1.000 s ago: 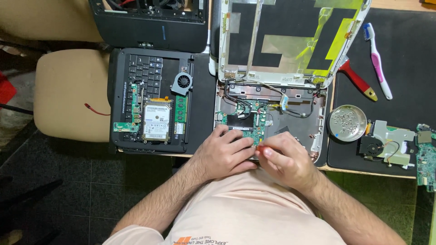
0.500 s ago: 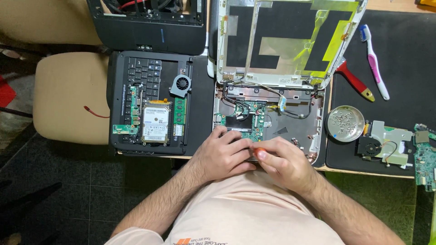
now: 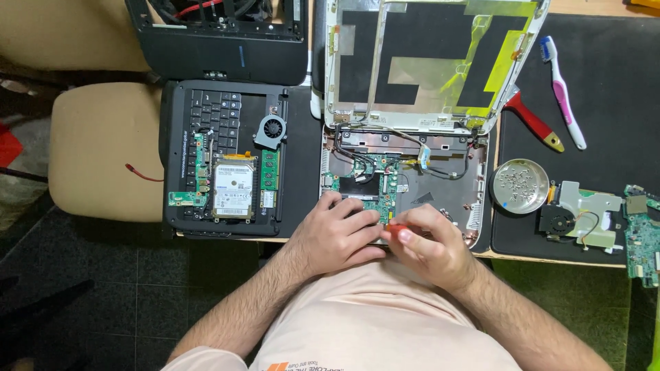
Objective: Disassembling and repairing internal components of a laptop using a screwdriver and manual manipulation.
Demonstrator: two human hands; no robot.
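My left hand (image 3: 340, 233) lies palm-down on the near edge of the opened white laptop base (image 3: 402, 185), fingers curled loosely and resting on the green circuit board (image 3: 377, 185) inside it, gripping nothing. My right hand (image 3: 430, 244) is right beside it, the two hands touching at the thumbs, and its fingers are closed around a small red-handled screwdriver (image 3: 394, 229); only the red end shows between thumb and forefinger, and the tip is hidden under my left hand. The laptop sits straight ahead of me at the table's near edge, its stripped lid (image 3: 430, 65) tipped back, black and silvery foil patches and yellow tape showing inside. Black cables run across the hinge area above the board.

To my left lies a second, black laptop base (image 3: 234, 158), with a hard drive (image 3: 233, 191), a round fan (image 3: 272, 129), a keyboard section and green boards on it. Above that, another black casing (image 3: 220, 41). To my right, on the black mat (image 3: 605, 137), a round metal dish of screws (image 3: 520, 185) sits just beside the white base; past it a heatsink with fan (image 3: 577, 216) and a green board (image 3: 643, 230). Farther back lie a red-handled brush (image 3: 535, 124) and a pink-and-white toothbrush (image 3: 562, 93). A tan chair seat (image 3: 106, 148) stands left of the table.
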